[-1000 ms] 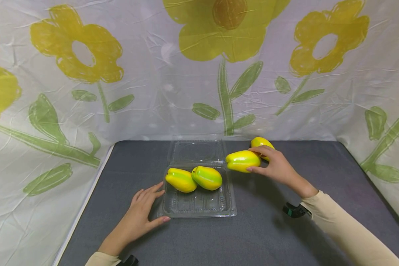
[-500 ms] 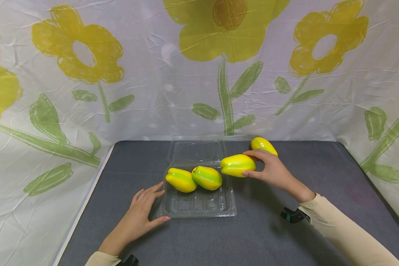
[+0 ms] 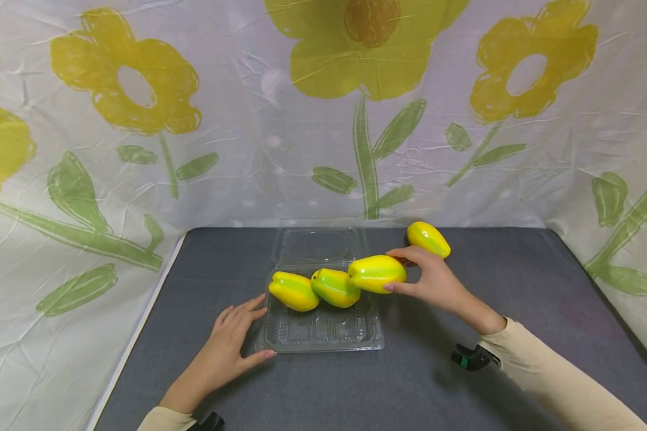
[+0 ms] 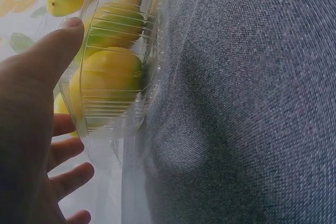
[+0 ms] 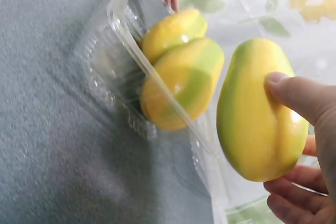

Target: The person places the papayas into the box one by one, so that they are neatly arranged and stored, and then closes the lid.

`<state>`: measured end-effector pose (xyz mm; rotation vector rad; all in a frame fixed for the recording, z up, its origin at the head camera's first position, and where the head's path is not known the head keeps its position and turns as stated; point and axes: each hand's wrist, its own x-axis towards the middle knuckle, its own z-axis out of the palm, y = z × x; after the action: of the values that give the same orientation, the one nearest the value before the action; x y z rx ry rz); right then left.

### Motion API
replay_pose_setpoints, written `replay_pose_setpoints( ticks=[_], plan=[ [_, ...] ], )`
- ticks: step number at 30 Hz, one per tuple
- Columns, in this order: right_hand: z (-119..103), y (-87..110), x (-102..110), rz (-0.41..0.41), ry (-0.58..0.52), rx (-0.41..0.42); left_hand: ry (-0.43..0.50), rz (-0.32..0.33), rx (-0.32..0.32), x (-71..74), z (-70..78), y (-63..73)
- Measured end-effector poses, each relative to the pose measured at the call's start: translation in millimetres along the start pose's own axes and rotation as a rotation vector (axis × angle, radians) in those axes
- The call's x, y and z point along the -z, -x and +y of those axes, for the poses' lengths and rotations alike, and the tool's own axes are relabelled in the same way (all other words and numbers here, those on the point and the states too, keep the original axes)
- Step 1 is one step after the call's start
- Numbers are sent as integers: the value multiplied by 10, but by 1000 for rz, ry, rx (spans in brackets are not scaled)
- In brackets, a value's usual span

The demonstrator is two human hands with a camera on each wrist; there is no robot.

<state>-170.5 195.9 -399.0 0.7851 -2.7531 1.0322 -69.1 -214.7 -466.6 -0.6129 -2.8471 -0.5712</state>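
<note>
My right hand (image 3: pixel 437 284) grips a glossy yellow-green papaya (image 3: pixel 376 273), its thumb on one side and fingers on the other. This papaya is raised over the right rim of a clear plastic clamshell box (image 3: pixel 323 342). Inside the box lie two more papayas, one at the left (image 3: pixel 293 292) and another beside it (image 3: pixel 335 288). At the box's left side my left hand (image 3: pixel 223 344) rests with fingers and thumb spread; in the left wrist view its thumb (image 4: pixel 71 27) and fingertips lie along the clear wall. A further papaya (image 3: pixel 429 239) lies on the table behind my right hand.
The box's clear lid (image 3: pixel 320 242) lies folded back toward the rear edge of the dark grey table (image 3: pixel 313 395). Behind the table hangs a white cloth (image 3: pixel 237 149) printed with yellow flowers. A black band (image 3: pixel 471 357) is on the right wrist.
My right hand has carried its papaya leftward and slightly nearer, from beside the box to over its right rim. The papaya at the back is now more exposed. My left hand has stayed put.
</note>
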Motion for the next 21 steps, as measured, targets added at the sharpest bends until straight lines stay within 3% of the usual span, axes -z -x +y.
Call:
replay_pose_setpoints(
  ticks=[21],
  plan=[
    [-227,86,-172,-24,-87,-27,-6,-10,19,5,11,-3]
  ],
)
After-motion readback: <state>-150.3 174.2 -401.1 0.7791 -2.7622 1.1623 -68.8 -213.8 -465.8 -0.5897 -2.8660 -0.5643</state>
